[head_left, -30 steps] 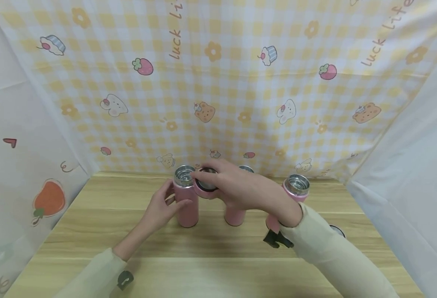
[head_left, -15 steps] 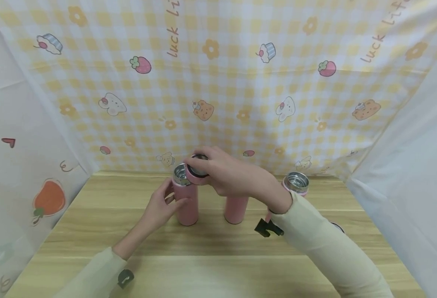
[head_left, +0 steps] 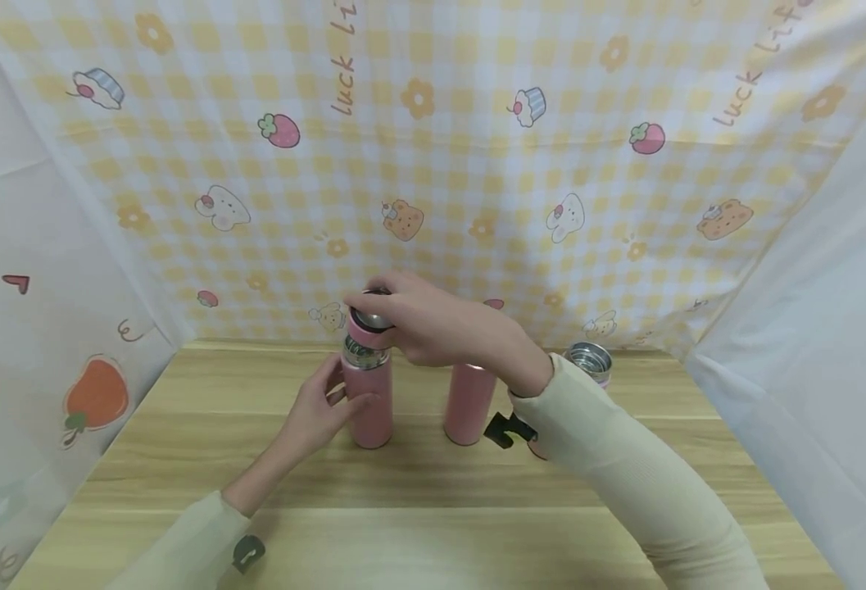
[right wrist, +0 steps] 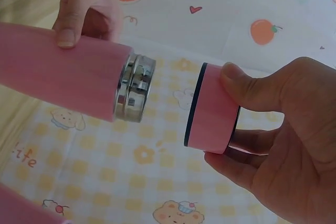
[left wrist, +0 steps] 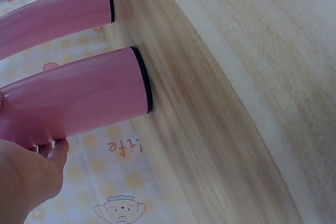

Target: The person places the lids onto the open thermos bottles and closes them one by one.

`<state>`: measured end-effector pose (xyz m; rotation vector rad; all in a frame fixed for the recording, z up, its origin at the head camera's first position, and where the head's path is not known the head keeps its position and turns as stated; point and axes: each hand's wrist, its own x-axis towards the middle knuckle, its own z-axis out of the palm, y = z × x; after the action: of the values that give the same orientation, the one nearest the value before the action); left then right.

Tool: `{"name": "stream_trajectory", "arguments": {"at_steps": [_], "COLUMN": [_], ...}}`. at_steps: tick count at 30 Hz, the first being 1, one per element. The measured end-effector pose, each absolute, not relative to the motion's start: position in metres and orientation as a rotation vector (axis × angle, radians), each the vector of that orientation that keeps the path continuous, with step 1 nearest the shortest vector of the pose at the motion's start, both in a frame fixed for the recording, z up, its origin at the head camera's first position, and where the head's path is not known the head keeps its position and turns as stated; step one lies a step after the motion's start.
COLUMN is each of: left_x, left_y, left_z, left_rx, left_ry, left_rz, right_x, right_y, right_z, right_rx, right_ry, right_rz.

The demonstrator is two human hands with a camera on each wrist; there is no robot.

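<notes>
An uncapped pink thermos bottle (head_left: pixel 370 406) stands upright on the wooden table at the left of the row. My left hand (head_left: pixel 322 407) grips its side, thumb across the front. Its bare steel neck (right wrist: pixel 136 88) shows in the right wrist view. Between thumb and fingers my right hand (head_left: pixel 433 319) holds a pink lid (right wrist: pixel 214 109) with dark rims. In that view a gap separates lid and neck, the two roughly in line. The head view has the lid right over the bottle's mouth.
A second pink thermos (head_left: pixel 469 406) stands in the middle, its top hidden behind my right hand. Farther right, a third thermos (head_left: pixel 589 360) has an open steel mouth and is partly covered by my right sleeve (head_left: pixel 624 459). A checked cloth (head_left: pixel 462 180) hangs behind the table (head_left: pixel 403 541).
My right hand has carried the lid left and up, from beside the left thermos to over its mouth. My left hand keeps its grip on the bottle, which has stayed in place.
</notes>
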<state>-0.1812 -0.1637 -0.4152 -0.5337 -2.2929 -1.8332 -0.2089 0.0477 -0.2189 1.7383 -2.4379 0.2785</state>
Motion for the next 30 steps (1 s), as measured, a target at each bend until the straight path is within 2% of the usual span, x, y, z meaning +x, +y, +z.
{"name": "stream_trajectory", "arguments": {"at_steps": [30], "left_x": [-0.179], "left_y": [-0.164], "left_z": [-0.416], "left_rx": [-0.58], "left_ry": [-2.286], "left_rz": [-1.819], "right_x": [-0.223], "right_y": [0.016], "right_z": [-0.241], "right_rx": [1.762], "right_ry": [-2.698], "right_rz": [0.07]}}
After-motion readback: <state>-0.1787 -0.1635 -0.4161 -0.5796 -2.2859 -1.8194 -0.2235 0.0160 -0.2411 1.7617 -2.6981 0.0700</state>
